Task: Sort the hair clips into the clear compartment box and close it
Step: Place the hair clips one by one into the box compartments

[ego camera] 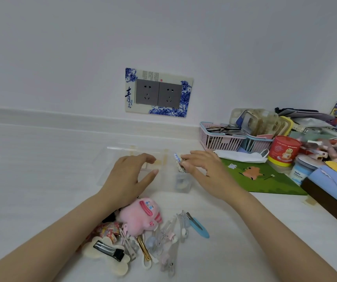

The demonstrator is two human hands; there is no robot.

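Clear plastic is the main thing in our head view: the compartment box [175, 180] sits on the white table [31, 159], lid swung open toward the wall, and it's so see-through that we can barely make out the dividers. Something small and dark lies in the near right compartment, too blurry to name.

Our left hand [132, 177] rests over the left part of the box with fingers spread and loose, gripping nothing. Our right hand [202, 167] pinches a patterned hair clip [179, 162] with blue-white check at one end between thumb and fingertips, right above the box's right side.

Closer to us on the table is the unsorted pile: a pink plush clip [141, 217] in the middle, a cream bone-shaped clip [107, 254] lying back-side up with its black metal clasp showing, a gold clip [144, 249], a blue teardrop clip [199, 226], a red floral fabric piece [106, 230], and a bunch of clear clips [169, 237] tangled together.

Off to the right there's a green mat [261, 180], a white face mask [241, 155], a pink basket [220, 139] with glasses in it, and a red tub [283, 150]. On the wall sits a double socket [158, 94] with a blue floral surround.
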